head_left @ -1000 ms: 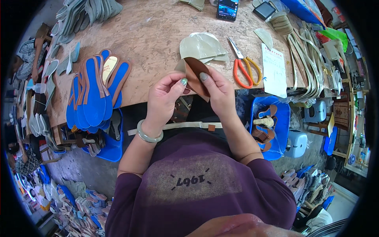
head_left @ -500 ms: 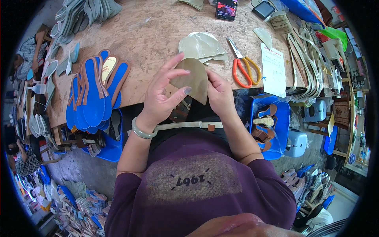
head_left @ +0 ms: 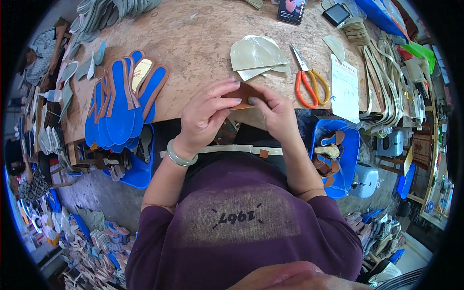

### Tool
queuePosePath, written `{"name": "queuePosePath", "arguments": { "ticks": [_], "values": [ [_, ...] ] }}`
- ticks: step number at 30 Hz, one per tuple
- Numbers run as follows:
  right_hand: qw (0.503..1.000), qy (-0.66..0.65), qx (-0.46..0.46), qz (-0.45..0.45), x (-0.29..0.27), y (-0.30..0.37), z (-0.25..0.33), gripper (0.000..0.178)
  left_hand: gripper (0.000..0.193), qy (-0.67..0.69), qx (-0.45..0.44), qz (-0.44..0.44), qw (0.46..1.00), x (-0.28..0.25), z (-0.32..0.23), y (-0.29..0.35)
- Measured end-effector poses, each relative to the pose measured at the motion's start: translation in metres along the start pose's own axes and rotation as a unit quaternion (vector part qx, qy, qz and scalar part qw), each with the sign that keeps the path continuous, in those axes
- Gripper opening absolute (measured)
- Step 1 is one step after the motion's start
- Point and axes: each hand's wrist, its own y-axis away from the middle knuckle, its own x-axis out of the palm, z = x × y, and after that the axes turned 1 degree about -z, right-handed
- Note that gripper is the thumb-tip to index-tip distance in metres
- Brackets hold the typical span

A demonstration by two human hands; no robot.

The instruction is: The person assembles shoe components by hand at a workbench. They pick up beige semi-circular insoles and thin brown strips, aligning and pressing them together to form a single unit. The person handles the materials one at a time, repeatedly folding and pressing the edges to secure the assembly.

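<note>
Left hand: the left hand comes in from 7 o'clock, fingers curled, thumb and fingertips pinching the left edge of a brown leather piece.
Right hand: the right hand comes in from 5 o'clock, thumb and forefinger pinching the right end of the same piece; fingers bent, not spread.
Brown leather piece: small, curved, held between both hands just above the near edge of the counter, near the middle of the view.
Bracelet: a pale green bangle on the left wrist.
Pale cut pieces: a small stack of grey-beige cut pieces lying flat on the counter at 12 o'clock of the hands, near them.
Scissors: orange-handled scissors at 2 o'clock of the hands, blades pointing away from the person.
Paper sheet: a white printed sheet just beyond the scissors at 3 o'clock.
Strap bundle: long pale straps draped over the counter's right end.
Blue insoles: a fanned stack of blue insoles with brown edges at 9 o'clock of the hands, overhanging the counter edge.
Right container: a blue bin below the counter at 4 o'clock, holding brown and pale sandal straps.
Left container: a blue tray below the insoles at 8 o'clock; dark pieces lie in it, their kind cannot be told.
Phone: a phone at the far counter edge, 12 o'clock.
</note>
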Motion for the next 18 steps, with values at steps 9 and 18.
{"name": "queuePosePath", "arguments": {
  "ticks": [9, 18],
  "values": [
    [0.953, -0.237, -0.035, -0.183, -0.025, -0.019, -0.037, 0.029, 0.016, 0.095, -0.258, -0.264, 0.925, -0.006, 0.041, -0.017],
    [0.958, -0.244, -0.029, -0.149, -0.027, -0.017, -0.051, 0.027, 0.023, 0.074, -0.332, -0.193, 0.92, -0.013, 0.111, -0.047]
  ]
}}
